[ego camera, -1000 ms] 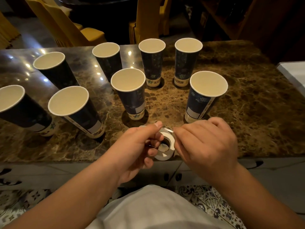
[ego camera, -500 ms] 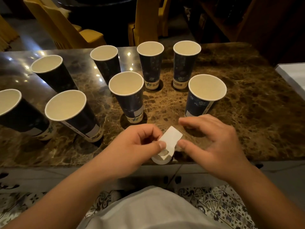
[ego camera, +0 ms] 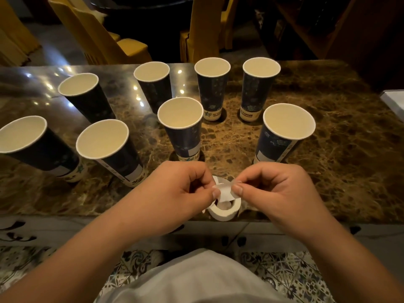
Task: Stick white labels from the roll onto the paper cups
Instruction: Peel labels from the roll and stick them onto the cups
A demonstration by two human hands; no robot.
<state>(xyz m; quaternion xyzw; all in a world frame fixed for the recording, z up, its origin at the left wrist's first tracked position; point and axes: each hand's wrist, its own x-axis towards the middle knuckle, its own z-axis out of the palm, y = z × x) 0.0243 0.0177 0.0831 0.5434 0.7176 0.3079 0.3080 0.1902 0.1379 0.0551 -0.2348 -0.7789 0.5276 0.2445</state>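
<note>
Several dark blue paper cups stand open on the marble table [ego camera: 338, 171]. The nearest are a middle cup [ego camera: 183, 130] and a right cup [ego camera: 282, 136], each with a white label low on its side. The white label roll [ego camera: 223, 209] lies flat at the table's near edge. Just above it a white label strip [ego camera: 225, 191] is stretched between my hands. My left hand [ego camera: 175, 193] pinches its left end and my right hand [ego camera: 277, 193] pinches its right end.
Two more labelled cups [ego camera: 113, 152] [ego camera: 32, 147] lean at the left, with further cups [ego camera: 213, 88] [ego camera: 258, 88] in a back row. Yellow chairs [ego camera: 122, 44] stand beyond the table. A white object [ego camera: 393, 101] sits at the right edge.
The roll left my left hand and now lies on the table edge. A label strip was pulled up from it, and both hands now pinch its ends.
</note>
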